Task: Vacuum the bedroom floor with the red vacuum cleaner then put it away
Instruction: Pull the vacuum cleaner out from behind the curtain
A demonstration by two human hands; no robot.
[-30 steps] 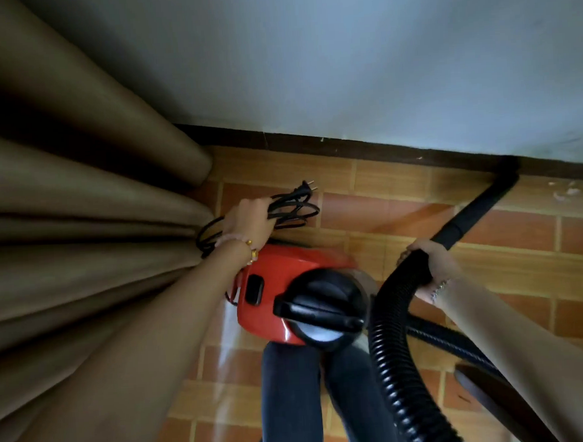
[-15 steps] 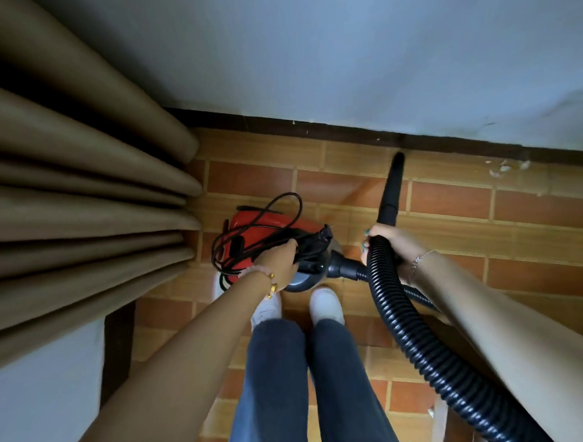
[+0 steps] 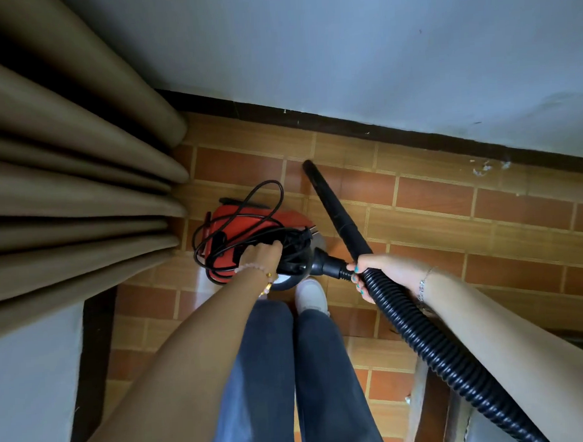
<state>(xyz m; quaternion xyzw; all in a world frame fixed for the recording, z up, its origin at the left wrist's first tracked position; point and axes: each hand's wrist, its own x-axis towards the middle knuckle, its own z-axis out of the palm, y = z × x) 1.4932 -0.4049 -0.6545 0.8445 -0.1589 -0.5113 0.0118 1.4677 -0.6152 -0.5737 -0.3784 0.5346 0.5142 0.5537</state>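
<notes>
Floor: tiled corner (image 3: 417,194) beside curtain (image 3: 80,205)
Vacuum (image 3: 246,219): rigid, hefty; lift by top handle
Left hand (image 3: 261,256): clamped on cord (image 3: 249,206) and handle
Right hand (image 3: 380,273): closed round floppy hose (image 3: 424,335)

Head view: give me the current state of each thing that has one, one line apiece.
red vacuum cleaner: down on the tile floor in the corner, beside the curtain.
power cord: unplugged, looped loosely over the vacuum's top.
hose: attached to the vacuum's front port.
nozzle tube: tilted, tip toward the wall.
left hand: grip closed on cord and the vacuum's top.
right hand: grip closed around hose.
curtain: hanging in folds.
</notes>
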